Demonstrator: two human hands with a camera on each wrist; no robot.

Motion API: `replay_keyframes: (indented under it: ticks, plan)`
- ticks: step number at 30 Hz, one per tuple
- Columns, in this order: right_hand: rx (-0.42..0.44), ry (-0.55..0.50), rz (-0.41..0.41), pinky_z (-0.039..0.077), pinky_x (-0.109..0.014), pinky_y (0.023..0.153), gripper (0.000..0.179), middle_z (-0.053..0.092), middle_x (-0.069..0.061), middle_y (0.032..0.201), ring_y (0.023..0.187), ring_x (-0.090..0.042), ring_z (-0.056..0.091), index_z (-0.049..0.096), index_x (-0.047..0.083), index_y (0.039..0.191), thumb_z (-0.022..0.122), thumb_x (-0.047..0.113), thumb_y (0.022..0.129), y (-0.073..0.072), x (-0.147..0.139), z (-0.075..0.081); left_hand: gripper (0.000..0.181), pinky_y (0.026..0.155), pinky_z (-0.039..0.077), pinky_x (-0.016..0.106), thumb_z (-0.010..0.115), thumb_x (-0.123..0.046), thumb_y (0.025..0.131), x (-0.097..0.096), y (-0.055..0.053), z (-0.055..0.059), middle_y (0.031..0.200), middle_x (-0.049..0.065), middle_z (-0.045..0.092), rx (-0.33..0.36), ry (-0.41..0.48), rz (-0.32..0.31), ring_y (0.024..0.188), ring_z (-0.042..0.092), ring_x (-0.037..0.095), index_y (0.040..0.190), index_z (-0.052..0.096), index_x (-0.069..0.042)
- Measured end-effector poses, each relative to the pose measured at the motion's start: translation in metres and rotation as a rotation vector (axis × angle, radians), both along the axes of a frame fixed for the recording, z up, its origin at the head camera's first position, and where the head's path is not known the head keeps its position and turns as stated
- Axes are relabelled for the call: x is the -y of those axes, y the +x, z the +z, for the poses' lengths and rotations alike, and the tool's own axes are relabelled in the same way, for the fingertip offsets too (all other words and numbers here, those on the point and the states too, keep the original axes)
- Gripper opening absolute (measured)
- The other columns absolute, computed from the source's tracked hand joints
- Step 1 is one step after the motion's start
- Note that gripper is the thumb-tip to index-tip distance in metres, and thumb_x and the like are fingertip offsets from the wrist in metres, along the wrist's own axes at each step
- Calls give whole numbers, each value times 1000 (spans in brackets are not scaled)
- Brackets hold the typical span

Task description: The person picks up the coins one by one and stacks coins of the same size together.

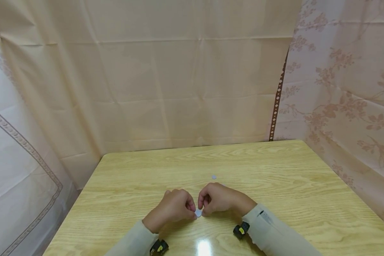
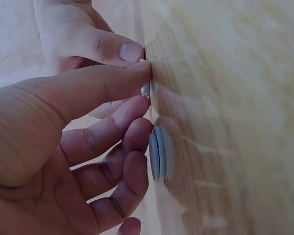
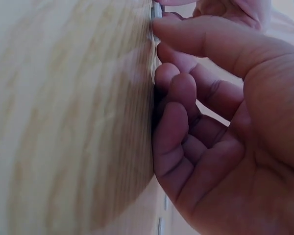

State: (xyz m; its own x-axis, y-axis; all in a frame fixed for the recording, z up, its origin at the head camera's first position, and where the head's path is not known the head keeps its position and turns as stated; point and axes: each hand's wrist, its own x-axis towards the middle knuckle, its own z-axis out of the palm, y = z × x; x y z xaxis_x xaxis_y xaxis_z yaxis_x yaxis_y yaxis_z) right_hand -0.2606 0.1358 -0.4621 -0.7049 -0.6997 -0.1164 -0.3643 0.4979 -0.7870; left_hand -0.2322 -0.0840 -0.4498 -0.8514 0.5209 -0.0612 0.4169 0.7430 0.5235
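Observation:
In the head view, a small pale grey disc [image 1: 198, 213] lies low over the wooden table between my two hands. My left hand [image 1: 176, 206] pinches its left edge between thumb and forefinger; my right hand [image 1: 219, 200] pinches the opposite edge. From the left wrist, the disc [image 2: 145, 89] shows as a thin rim at both hands' fingertips, mostly covered. The other left fingers curl loosely beside two pale discs [image 2: 157, 152] seen edge-on. In the right wrist view only a sliver of the disc [image 3: 157, 10] appears by the thumb, with the remaining fingers folded against the tabletop.
A pale disc [image 1: 214, 176] lies on the wooden table [image 1: 140, 170] beyond my right hand. Another disc [image 1: 223, 184] is partly hidden behind that hand. Thin rims of discs [image 3: 160, 226] show low in the right wrist view. A beige curtain [image 1: 185, 89] hangs behind the table.

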Motion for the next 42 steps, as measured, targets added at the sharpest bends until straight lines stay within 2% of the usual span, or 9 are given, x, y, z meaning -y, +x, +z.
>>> replay_keyframes:
  ticks: [8, 18, 36, 42]
  plan:
    - [-19, 10, 14, 44, -19, 58, 14, 65, 5, 73, 64, -3, 54, 75, 13, 89, 84, 7, 81, 0, -3, 2, 22, 79, 31, 41, 93, -26, 73, -2, 0, -1, 68, -18, 62, -10, 4, -14, 68, 54, 2, 72, 70, -28]
    - [-1, -5, 8, 46, -21, 60, 14, 67, 3, 76, 66, -5, 56, 75, 12, 91, 84, 8, 81, 0, -5, 5, 19, 78, 30, 40, 92, -26, 73, -1, -2, -2, 70, -18, 62, -23, 9, -19, 68, 54, 2, 75, 73, -26]
    - [-43, -1, -21, 49, -23, 58, 12, 69, 2, 76, 64, -6, 58, 76, 14, 94, 84, 13, 84, -8, -19, 13, 19, 80, 32, 42, 93, -28, 74, 0, 0, 1, 73, -19, 64, 7, -7, -14, 70, 55, 3, 80, 76, -24]
    - [-53, 13, -70, 50, -25, 62, 13, 68, 3, 80, 70, -9, 59, 76, 17, 93, 85, 16, 85, -12, -27, 15, 19, 80, 32, 42, 94, -28, 73, -1, -1, 1, 73, -19, 64, -9, -5, -14, 70, 55, 2, 80, 76, -24]
